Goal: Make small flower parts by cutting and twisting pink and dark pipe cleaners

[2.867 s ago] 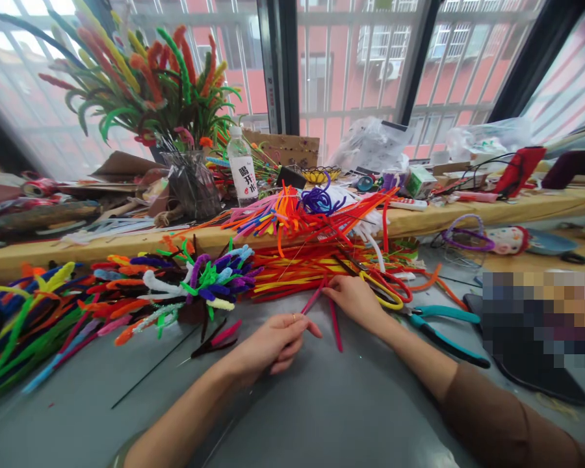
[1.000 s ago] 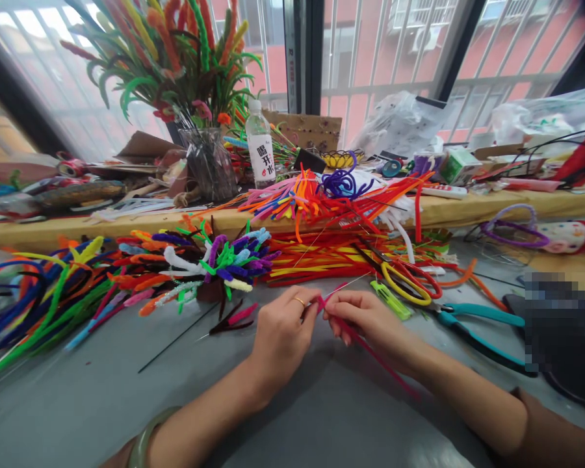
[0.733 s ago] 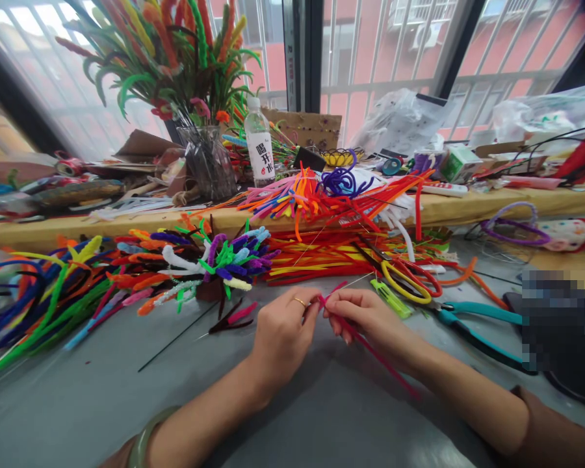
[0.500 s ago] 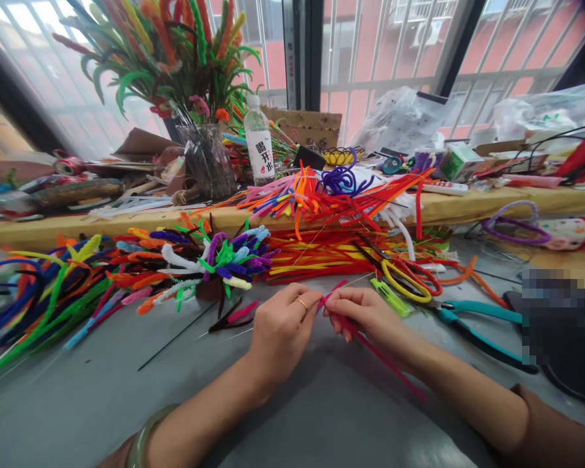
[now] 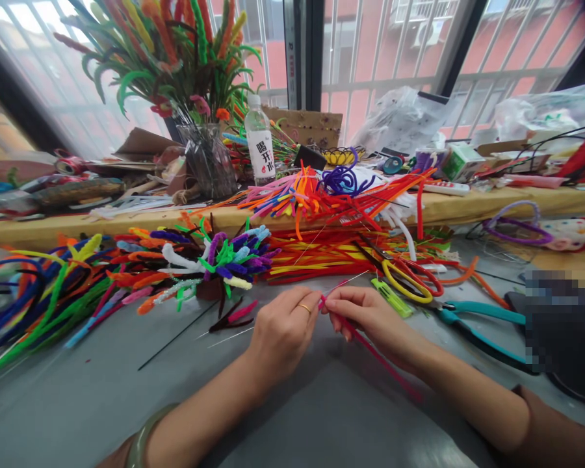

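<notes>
A magenta pipe cleaner [image 5: 381,361] runs between my two hands, its long tail slanting down to the right under my right wrist. My left hand [image 5: 285,325] pinches it near the middle of the view, a ring on one finger. Thumb and forefinger of my right hand [image 5: 358,311] close on the same pipe cleaner, almost touching the left fingertips. The short end at the pinch is bent or twisted; its exact shape is too small to tell. Left of my hands lies a dark brown and pink pipe cleaner piece [image 5: 236,315] on the grey table [image 5: 102,409].
Scissors [image 5: 404,281], a lime green clip [image 5: 391,298] and teal-handled pliers [image 5: 487,331] lie to the right. Pipe cleaner bundles [image 5: 214,260] line the back. A yellowish ledge [image 5: 127,219] holds a glass vase [image 5: 207,162] and a water bottle [image 5: 260,146].
The pink end above my fingertips shows less and sits bent closer to the pinch. Both hands stay nearly in place.
</notes>
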`<state>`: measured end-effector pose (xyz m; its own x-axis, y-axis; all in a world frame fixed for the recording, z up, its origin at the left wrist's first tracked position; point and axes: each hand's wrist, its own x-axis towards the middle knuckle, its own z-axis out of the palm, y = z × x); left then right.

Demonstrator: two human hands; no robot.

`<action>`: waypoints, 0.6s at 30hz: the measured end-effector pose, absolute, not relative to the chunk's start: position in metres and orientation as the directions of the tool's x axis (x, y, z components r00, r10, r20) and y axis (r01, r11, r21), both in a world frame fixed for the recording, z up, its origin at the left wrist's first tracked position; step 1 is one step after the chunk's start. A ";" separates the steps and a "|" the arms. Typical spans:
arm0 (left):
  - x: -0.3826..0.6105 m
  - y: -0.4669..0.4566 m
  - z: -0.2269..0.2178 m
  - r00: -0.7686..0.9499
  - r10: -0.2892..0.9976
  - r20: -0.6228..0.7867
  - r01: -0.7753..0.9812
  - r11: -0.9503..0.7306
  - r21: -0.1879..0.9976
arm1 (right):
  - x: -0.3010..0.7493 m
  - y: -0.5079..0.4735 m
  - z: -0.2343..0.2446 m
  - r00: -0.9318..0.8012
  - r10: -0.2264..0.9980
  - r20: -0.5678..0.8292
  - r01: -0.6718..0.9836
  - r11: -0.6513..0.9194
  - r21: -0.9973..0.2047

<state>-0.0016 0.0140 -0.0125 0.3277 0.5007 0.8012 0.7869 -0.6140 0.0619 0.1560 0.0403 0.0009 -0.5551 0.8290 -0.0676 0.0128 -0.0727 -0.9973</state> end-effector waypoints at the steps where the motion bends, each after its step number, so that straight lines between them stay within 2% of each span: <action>1: -0.002 0.014 -0.013 0.323 0.513 0.795 0.784 -0.615 0.078 | 0.156 0.040 0.001 -0.558 0.827 -0.066 0.015 -0.069 -0.997; 4: -0.002 0.015 -0.012 0.285 0.604 0.745 0.770 -0.607 0.198 | 0.156 0.041 0.002 -0.559 0.828 -0.051 0.017 -0.050 -0.999; 6: -0.002 0.016 -0.009 0.223 0.703 0.675 0.732 -0.578 0.360 | 0.156 0.041 0.002 -0.561 0.826 -0.051 0.023 -0.046 -0.999; 10: -0.003 0.018 0.001 0.099 0.922 0.375 0.517 -0.369 0.772 | 0.158 0.042 0.001 -0.585 0.809 -0.052 0.017 -0.052 -0.999; 12: -0.004 0.019 0.007 0.103 0.972 0.209 0.369 -0.233 0.900 | 0.160 0.044 0.002 -0.609 0.792 -0.041 0.019 -0.038 -0.999; 14: -0.005 0.021 0.011 0.144 0.984 0.105 0.248 -0.138 0.959 | 0.164 0.047 0.004 -0.636 0.771 -0.039 0.037 -0.020 -0.999; 18: -0.008 0.024 0.014 0.267 0.964 0.003 0.110 -0.033 0.993 | 0.171 0.052 0.009 -0.714 0.698 -0.053 0.104 0.030 -0.994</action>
